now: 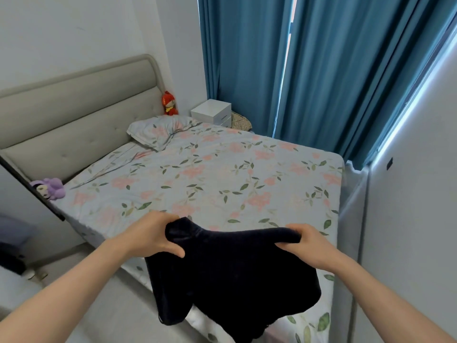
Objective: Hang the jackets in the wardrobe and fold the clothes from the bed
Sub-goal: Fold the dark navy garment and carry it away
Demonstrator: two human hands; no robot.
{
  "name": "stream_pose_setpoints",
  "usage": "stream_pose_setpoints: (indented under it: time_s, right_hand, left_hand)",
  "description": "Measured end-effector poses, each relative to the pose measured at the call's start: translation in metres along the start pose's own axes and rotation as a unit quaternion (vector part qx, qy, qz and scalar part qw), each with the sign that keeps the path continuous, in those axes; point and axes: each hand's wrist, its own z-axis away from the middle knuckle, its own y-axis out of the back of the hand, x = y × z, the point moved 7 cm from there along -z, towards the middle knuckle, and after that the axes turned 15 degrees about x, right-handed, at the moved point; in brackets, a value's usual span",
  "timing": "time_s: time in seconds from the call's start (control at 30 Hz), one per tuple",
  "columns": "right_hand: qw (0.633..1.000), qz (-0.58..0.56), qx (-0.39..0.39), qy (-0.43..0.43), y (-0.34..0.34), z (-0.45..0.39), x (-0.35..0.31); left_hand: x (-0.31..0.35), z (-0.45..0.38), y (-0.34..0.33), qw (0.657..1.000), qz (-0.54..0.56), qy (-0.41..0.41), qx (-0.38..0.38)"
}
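Fingers: left hand (150,235) and right hand (305,240) each curl round the top edge of a dark garment (230,276), held above the near edge of the bed (210,174). Floral sheet, pillow (158,131), grey headboard (74,112), blue curtains (309,70), white nightstand (212,112). Garment's lower end cut off; type unclear.

Bed (222,174) surface flat & open mid to far-right. Obstacles: pillow (158,131) far-left by headboard (74,120), purple plush (53,188) at left edge. Right side tight: wall (408,219) + curtains (321,70) just beside bed.
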Motion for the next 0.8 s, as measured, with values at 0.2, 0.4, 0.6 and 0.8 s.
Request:
stream_pose_setpoints:
  time_s: [0.2,0.4,0.6,0.8]
  right_hand:
    - [0.998,-0.031,0.057,-0.015,-0.017,-0.004,0.008]
    - [0.989,-0.042,0.131,-0.053,-0.023,-0.027,0.019]
    - [0.970,-0.009,0.209,-0.123,-0.039,-0.056,0.031]
    - [0.928,0.015,0.302,-0.220,-0.055,-0.080,0.053]
  left_hand:
    - [-0.068,-0.005,-0.050,0.995,-0.071,0.067,-0.007]
    - [-0.121,-0.026,-0.082,0.982,0.052,0.181,0.004]
    - [-0.151,-0.063,-0.099,0.970,0.138,0.199,-0.009]
    - [-0.203,-0.105,-0.110,0.978,0.012,0.076,-0.196]
